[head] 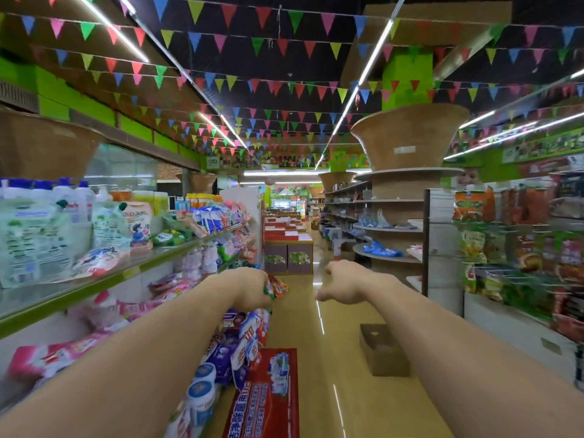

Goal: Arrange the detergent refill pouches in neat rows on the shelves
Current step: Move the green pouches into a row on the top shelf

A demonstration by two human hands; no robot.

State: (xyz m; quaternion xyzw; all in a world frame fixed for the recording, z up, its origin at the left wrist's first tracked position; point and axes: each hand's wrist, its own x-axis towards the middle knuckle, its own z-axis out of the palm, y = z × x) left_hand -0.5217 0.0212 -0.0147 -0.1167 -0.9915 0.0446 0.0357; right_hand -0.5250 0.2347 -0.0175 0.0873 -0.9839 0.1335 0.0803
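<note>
Both bare arms reach forward down a shop aisle, and the shelf [132,270] with the green front edge, running along the left side, serves as the landmark. The left hand [252,287] is just off the far end of that shelf, out over the aisle, its fingers curled round a crumpled red, orange and green pouch [276,287] — the print on it is too blurred to read. The right hand [347,284] is further right of the shelf, above the tan floor [335,358], holding nothing; its fingers hang loosely bent and the thumb points down. On top of the shelf stand pale green and white pouches [34,238], some upright, some leaning, with white bottles [66,191] behind them. On the level below the shelf lie pink pouches [132,306], tumbled rather than in rows. Lower still, near the floor, blue and white bags [249,339] lean outward beside a few white jars [202,396]. A red carton [268,399] sits on the floor just off the foot of the shelf, and a brown cardboard box [384,349] rests on the floor well to the right of it — under the right forearm.
</note>
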